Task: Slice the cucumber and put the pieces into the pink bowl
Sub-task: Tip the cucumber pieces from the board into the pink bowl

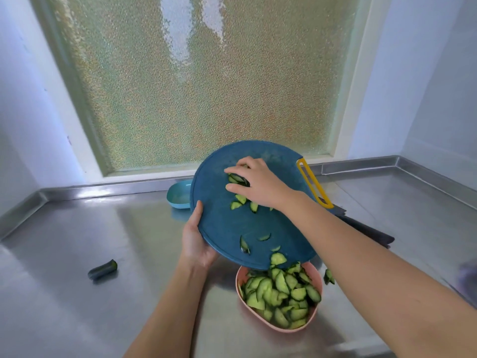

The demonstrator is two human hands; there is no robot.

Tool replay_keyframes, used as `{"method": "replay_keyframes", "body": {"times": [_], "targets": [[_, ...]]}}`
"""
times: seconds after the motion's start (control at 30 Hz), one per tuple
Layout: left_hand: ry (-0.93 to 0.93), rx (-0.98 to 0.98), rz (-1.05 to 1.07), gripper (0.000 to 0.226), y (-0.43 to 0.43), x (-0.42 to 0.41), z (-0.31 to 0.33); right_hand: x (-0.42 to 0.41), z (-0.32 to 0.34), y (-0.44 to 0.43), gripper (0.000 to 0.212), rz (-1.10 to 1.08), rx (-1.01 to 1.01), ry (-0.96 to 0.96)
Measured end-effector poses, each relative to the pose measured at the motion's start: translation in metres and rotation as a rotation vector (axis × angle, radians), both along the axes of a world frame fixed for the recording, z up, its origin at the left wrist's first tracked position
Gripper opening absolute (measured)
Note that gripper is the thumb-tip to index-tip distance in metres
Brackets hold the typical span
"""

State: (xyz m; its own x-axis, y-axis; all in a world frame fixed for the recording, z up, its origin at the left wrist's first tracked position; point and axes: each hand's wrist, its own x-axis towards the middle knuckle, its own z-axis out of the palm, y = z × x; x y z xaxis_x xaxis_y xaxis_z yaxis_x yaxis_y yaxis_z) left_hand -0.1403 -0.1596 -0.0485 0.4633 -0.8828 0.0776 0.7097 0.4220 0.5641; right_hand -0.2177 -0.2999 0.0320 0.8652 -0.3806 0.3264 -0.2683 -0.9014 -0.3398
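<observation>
A round blue cutting board (227,223) with a yellow handle is tilted, its low edge over the pink bowl (317,315). My left hand (196,241) grips the board's left edge. My right hand (258,182) lies on the board's upper part, fingers bent over a few cucumber slices (241,198). More slices lie lower on the board, some at its bottom edge. The pink bowl is heaped with cucumber slices (281,295). One slice (329,276) sits just outside the bowl's right rim. A cucumber end piece (102,270) lies on the counter to the left.
All this stands on a steel counter (77,306) with raised back edges. A small blue bowl (179,195) sits behind the board, near the frosted window. A dark knife (366,228) lies on the counter to the right, partly hidden by my right forearm.
</observation>
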Motion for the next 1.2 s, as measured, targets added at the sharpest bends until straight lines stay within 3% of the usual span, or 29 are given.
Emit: {"method": "replay_keyframes", "body": {"times": [0.47,1.03,1.2], "targets": [[-0.007,0.005,0.005,0.047,0.0,0.002,0.0,-0.021,-0.015,0.013,0.048,-0.093,-0.109,-0.118],[-0.021,-0.005,0.017,0.049,-0.001,0.005,-0.004,-0.033,-0.031,0.042,0.055,-0.126,-0.219,-0.063],[-0.014,0.009,0.019,0.05,0.001,0.005,-0.002,-0.032,-0.042,0.049,0.045,-0.098,-0.268,-0.107]]}}
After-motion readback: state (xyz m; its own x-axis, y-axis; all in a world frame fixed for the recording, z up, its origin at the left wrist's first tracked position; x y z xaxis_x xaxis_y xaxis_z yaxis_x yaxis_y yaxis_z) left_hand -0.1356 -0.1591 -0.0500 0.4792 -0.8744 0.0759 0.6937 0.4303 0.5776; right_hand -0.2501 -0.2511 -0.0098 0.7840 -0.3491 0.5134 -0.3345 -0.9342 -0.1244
